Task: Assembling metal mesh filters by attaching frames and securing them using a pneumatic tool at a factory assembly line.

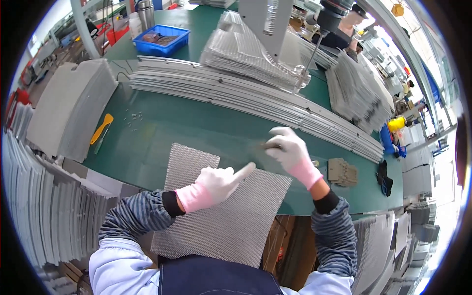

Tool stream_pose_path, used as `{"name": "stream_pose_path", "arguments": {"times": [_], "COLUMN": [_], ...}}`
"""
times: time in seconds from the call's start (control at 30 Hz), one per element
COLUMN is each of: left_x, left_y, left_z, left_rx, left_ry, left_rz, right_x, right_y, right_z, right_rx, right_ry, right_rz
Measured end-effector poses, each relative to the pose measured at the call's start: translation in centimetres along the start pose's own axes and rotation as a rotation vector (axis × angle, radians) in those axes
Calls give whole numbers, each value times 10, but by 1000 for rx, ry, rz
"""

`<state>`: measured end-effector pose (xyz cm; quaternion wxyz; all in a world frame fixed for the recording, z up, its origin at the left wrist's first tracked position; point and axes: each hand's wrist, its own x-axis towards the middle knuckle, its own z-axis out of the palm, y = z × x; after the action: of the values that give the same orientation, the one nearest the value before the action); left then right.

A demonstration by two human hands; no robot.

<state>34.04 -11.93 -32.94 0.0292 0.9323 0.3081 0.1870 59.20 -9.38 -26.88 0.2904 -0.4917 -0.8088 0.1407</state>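
A grey metal mesh sheet [226, 221] lies on the green table [162, 128] in front of me and hangs over its near edge. My left hand [221, 181], in a white glove with a pink cuff, rests on the sheet with the index finger pointing right and the other fingers curled. My right hand [290, 150], gloved the same way, hovers past the sheet's far right corner with its fingers bent around a small dark piece that I cannot make out.
A long row of grey metal strips [246, 96] crosses the table behind the hands. Stacked mesh panels [246, 59] sit further back with a blue bin [161, 39]. A yellow-handled tool [101, 130] lies left; small tan parts [342, 172] lie right. A hanging screwdriver [324, 24] is overhead.
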Motion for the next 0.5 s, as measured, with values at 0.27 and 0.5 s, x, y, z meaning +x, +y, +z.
{"name": "stream_pose_path", "arguments": {"times": [0.27,0.5], "left_x": [-7,-4], "left_y": [1,-15], "left_z": [-6,-1], "left_rx": [-16,-195], "left_ry": [-177,-126], "left_rz": [-7,117], "right_x": [36,37], "right_y": [-30,-24], "right_z": [47,47], "right_rx": [290,327], "right_ry": [-456,-600], "right_rz": [467,300]}}
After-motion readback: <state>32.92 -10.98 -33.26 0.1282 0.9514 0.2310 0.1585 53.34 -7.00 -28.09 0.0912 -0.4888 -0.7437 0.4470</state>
